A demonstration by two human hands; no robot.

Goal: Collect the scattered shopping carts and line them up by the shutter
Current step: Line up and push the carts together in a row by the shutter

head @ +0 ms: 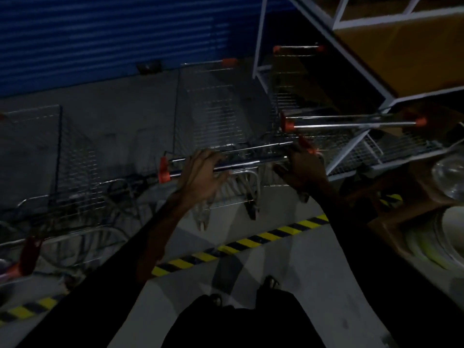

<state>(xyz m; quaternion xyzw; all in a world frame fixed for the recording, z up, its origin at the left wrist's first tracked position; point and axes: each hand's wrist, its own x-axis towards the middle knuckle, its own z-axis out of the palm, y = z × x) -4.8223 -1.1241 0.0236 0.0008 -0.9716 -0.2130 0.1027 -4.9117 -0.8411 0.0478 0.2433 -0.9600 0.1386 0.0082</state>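
In dim light I hold the chrome handle bar [238, 164] of a wire shopping cart [213, 109] with orange end caps. My left hand [203, 174] grips the bar near its left end. My right hand [301, 167] grips it near the right end. The cart's basket points toward the blue shutter [113, 33]. A second cart [351, 124] stands just to the right, its handle a little higher and farther. A third cart [296, 71] sits beyond it under a white frame. Another cart [37, 146] stands at the left.
A white metal rack [261, 46] holding a yellow panel looms at the upper right. Black-and-yellow hazard tape [226, 249] crosses the grey floor in front of my feet. Boxes with plates and a glass bowl [447, 177] sit at the right edge.
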